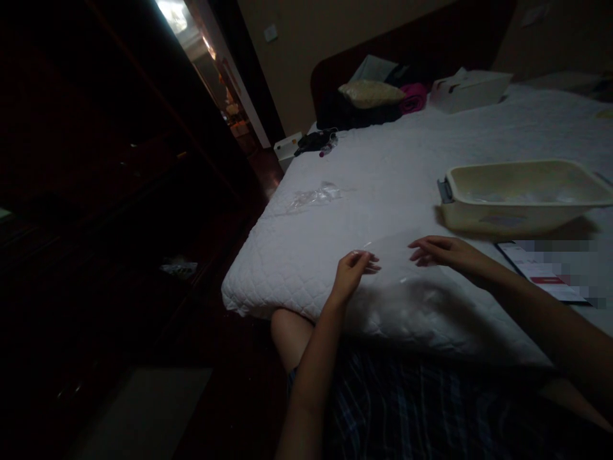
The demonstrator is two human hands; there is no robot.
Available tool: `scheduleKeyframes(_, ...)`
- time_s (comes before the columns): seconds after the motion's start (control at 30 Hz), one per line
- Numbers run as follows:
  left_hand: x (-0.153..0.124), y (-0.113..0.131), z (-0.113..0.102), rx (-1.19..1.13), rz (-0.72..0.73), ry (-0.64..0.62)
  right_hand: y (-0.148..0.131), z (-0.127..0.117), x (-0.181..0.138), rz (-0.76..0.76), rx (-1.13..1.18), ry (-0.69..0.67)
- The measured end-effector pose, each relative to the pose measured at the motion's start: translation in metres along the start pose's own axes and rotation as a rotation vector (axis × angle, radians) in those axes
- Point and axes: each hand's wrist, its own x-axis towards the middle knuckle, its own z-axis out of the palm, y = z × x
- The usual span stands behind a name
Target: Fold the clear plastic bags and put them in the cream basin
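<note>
Near bed edge (287, 297), hands (438, 251) apart

A thin, see-through piece of plastic (396, 248) catches small white glints; it sits toward three o'clock from the view's centre, colourless, its full outline too faint to trace.

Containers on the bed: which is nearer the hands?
The cream tub with the grey handle; the white box sits farther back, toward the headboard.
</note>
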Motion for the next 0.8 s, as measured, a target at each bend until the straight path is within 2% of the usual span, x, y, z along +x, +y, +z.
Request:
scheduleKeyframes(0.27, -0.001, 0.023, 0.014, 0.0, -0.108, -0.102, 0.017, -0.013, -0.001, -0.025, 0.046, 0.068)
scheduleKeyframes(0.57, 0.009, 0.056, 0.027, -0.013, -0.242, -0.228, -0.023, -0.037, -0.014, 0.006, 0.034, 0.102)
scheduleKeyframes(0.67, 0.016, 0.059, 0.028, -0.023, -0.241, -0.221, -0.029, -0.041, -0.013, 0.008, 0.054, 0.102)
scheduleKeyframes(0.8, 0.029, 0.048, 0.02, -0.047, -0.251, -0.202, -0.025, -0.039, -0.003, 0.047, 0.079, 0.096)
